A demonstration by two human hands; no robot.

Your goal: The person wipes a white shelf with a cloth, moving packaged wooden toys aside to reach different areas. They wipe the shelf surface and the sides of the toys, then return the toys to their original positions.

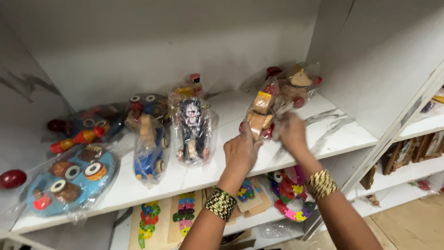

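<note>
A wooden toy of tan and yellow blocks with red wheels, sealed in a clear crinkled plastic bag [262,113], is held up just above the front part of the white marble-patterned shelf [342,134]. Both hands grip it from below and behind. The left hand [240,153] reaches up from the lower middle of the view, wrist bent back, fingers curled around the bag's lower left end, closed on the plastic. The right hand [292,131] comes in from the lower right, forearm slanting up, its fingers pinched into the bag's right side; motion blur hides the fingertips there. Each wrist wears a wide beaded bracelet, dark and gold on the left [221,203], gold on the right [322,184].

Just behind the held bag, a second bagged wooden toy with a tan top and red round parts [300,81] lies toward the shelf's back right. Left of the hands stands a bagged dark figure toy on wheels [192,129], then a bagged blue and tan wheeled toy [150,150], and farther left a bagged blue board with round wooden drums [69,180]. A red egg-shaped piece [12,178] lies at the far left edge. On the shelf below lie colourful wooden puzzles [186,213].
</note>
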